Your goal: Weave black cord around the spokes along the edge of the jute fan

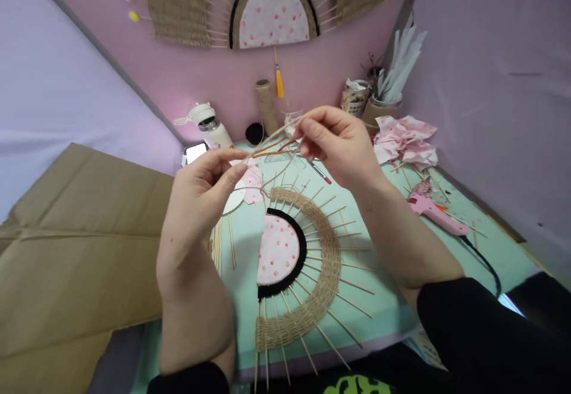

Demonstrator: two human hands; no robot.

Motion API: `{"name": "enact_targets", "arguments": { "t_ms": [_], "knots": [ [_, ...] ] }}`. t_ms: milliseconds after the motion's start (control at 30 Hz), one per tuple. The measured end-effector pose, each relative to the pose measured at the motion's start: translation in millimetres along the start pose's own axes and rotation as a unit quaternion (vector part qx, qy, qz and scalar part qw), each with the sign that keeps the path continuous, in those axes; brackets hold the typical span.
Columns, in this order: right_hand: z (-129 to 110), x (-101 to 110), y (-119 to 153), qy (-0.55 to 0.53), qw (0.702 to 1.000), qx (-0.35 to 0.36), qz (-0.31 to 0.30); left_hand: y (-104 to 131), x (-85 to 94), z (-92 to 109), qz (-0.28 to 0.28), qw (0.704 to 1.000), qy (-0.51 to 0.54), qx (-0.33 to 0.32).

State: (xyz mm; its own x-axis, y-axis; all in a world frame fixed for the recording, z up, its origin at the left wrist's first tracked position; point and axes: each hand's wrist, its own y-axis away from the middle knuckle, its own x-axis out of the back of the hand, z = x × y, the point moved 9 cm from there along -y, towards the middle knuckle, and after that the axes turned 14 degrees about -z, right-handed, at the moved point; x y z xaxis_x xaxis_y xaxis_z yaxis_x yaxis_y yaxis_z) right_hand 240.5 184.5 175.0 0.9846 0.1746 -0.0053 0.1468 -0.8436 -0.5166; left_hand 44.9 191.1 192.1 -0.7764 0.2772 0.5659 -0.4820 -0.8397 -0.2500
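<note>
My left hand (pixel 196 197) pinches a length of thin jute twine (pixel 277 132) between thumb and fingertips. At the other end of that stretch, my right hand (pixel 341 147) has its thumb and fingers closed on the same twine. A loop of it hangs down to the top end of a half-round woven piece (pixel 331 257) on the table. That piece has a pink dotted fabric centre (pixel 279 250), a black rim (pixel 302 248) and thin wooden sticks fanning outward through the woven band. Both hands are raised above it, apart from each other.
A cardboard sheet (pixel 80 263) lies at the left. A pink glue gun (pixel 439 215) with a black cord rests right, near crumpled dotted fabric (pixel 405 141). Behind stand a white bottle (pixel 216 135), a twine spool (pixel 266 105) and jars. A similar woven piece (pixel 178 7) hangs on the wall.
</note>
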Motion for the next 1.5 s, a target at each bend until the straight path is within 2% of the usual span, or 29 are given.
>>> {"name": "enact_targets", "arguments": {
  "t_ms": [133, 233, 333, 400, 533, 667, 767, 867, 1033, 1100, 1133, 1233, 1300, 1400, 1500],
  "knots": [
    [-10, 27, 5, -0.047, 0.991, 0.065, 0.107, -2, 12.5, -11, 0.033, 0.998, -0.046, 0.016],
    [-21, 44, 12, -0.030, 0.976, 0.124, 0.175, -3, 20.9, -18, 0.059, 0.994, -0.084, 0.021],
    [-30, 50, 18, -0.003, 0.966, 0.159, 0.206, -5, 23.7, -25, 0.070, 0.990, -0.118, 0.013],
    [-32, 45, 17, -0.016, 0.970, 0.156, 0.185, -9, 18.5, -27, 0.059, 0.986, -0.154, -0.006],
    [-23, 18, 8, -0.088, 0.990, 0.079, 0.073, -20, -4.0, -26, 0.033, 0.978, -0.203, -0.039],
    [-13, -5, 6, -0.149, 0.989, 0.022, -0.004, -27, -39.9, -19, -0.045, 0.990, -0.118, -0.063],
    [-7, -12, 5, -0.185, 0.982, 0.008, -0.020, -26, -56.8, -16, -0.089, 0.993, -0.043, -0.059],
    [-3, -11, 4, -0.187, 0.982, 0.000, -0.012, -23, -71.7, -15, -0.176, 0.983, 0.005, -0.045],
    [5, -5, 0, -0.154, 0.988, -0.016, 0.010, -17, -78.0, -7, -0.271, 0.961, 0.033, -0.054],
    [14, -4, -2, -0.144, 0.989, -0.029, 0.010, -18, -74.3, -9, -0.264, 0.962, 0.061, -0.039],
    [19, -4, -3, -0.137, 0.990, -0.039, 0.004, -20, -69.6, -12, -0.240, 0.967, 0.083, -0.026],
    [38, -18, -4, -0.094, 0.990, -0.090, -0.062, -25, -50.4, -29, -0.111, 0.976, 0.185, 0.006],
    [48, -37, -1, -0.044, 0.982, -0.120, -0.138, -26, -45.4, -40, -0.051, 0.964, 0.260, 0.013],
    [54, -57, 3, 0.057, 0.971, -0.113, -0.204, -28, -48.4, -43, -0.043, 0.957, 0.287, 0.005],
    [65, -52, -8, 0.181, 0.952, -0.121, -0.214, -28, -49.0, -42, -0.083, 0.973, 0.214, 0.010]
  ]
}}
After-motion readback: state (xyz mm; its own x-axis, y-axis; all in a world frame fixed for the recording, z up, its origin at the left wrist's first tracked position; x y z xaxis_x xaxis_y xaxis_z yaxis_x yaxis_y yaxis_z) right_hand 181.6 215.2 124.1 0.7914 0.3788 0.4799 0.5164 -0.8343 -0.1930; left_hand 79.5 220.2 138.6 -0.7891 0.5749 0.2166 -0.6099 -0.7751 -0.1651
